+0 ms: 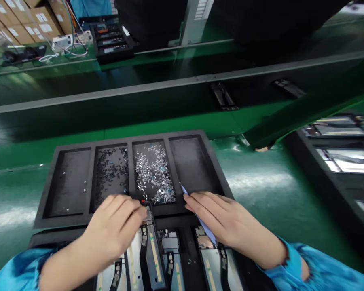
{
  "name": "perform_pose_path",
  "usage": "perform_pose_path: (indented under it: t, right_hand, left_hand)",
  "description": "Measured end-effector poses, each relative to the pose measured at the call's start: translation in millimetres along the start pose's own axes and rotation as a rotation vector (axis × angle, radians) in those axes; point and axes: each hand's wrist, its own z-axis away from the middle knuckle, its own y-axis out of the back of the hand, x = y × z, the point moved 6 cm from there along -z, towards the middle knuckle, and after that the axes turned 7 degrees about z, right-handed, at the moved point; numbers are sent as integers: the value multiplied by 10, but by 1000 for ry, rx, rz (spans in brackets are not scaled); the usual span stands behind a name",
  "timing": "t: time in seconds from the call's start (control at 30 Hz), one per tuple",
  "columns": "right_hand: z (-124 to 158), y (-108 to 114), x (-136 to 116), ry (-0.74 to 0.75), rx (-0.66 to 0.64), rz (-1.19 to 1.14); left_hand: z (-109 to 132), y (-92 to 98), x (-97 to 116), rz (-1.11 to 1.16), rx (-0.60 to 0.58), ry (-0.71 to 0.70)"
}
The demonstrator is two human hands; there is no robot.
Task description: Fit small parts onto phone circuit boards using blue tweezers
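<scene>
A black foam tray (130,139) with four compartments lies on the green bench in front of me. Its second compartment holds small dark parts (112,171), its third small silvery parts (153,171). My left hand (115,228) is curled at the tray's near edge, fingertips pinched on the top of a slim electronic assembly (150,242). My right hand (223,220) holds a thin purple pointed tool (200,218), its tip at the near corner of the fourth compartment. Both sleeves are bright blue.
A lower black tray (185,258) with several slim assemblies sits under my hands. More trays of flat assemblies (342,157) stand at the right. A conveyor with metal rails (139,89) runs across behind. Cardboard boxes (27,20) and cables sit far left.
</scene>
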Motion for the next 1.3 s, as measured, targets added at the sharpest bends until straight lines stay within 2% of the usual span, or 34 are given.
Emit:
perform_pose_path:
  t: [0.13,0.2,0.37,0.4,0.47,0.57,0.63,0.7,0.77,0.9,0.97,1.1,1.2,1.3]
  right_hand:
    - [-8,-29,-44,14,-37,4]
    - [-21,-46,-50,15,-44,5]
    - [21,-4,-67,4,-5,5]
    - [33,49,-61,-30,21,-23]
    - [23,192,1,-191,80,-115]
    - [-174,318,122,-451,103,-371]
    - [-485,244,106,-435,37,-626]
    - [-824,20,31,-357,-145,-870]
    - [-1055,-250,0,-359,-298,-1028]
    - [-1113,-636,26,-500,-443,-1241]
    - [-1049,-693,31,-533,-467,-1251]
    - [-997,-691,12,-508,-478,-1230]
    - [-1024,-679,11,-490,-468,-1212]
    - [-1077,-614,-2,-412,-433,-1146]
  left_hand:
    - [191,8,349,-250,38,80]
    - [300,-54,488,-322,13,75]
    - [507,-299,617,-350,-118,61]
    - [526,-336,622,-356,-139,74]
    - [535,-372,641,-367,-157,87]
    - [500,-358,673,-353,-152,79]
    - [474,-334,683,-329,-141,62]
    - [461,-324,678,-308,-138,52]
    - [458,-325,664,-301,-123,56]
    - [448,-327,647,-320,-47,67]
    - [440,-334,650,-322,-46,59]
    - [420,-324,653,-338,-77,47]
    - [397,-278,651,-354,-32,46]
    - [372,-245,648,-368,13,42]
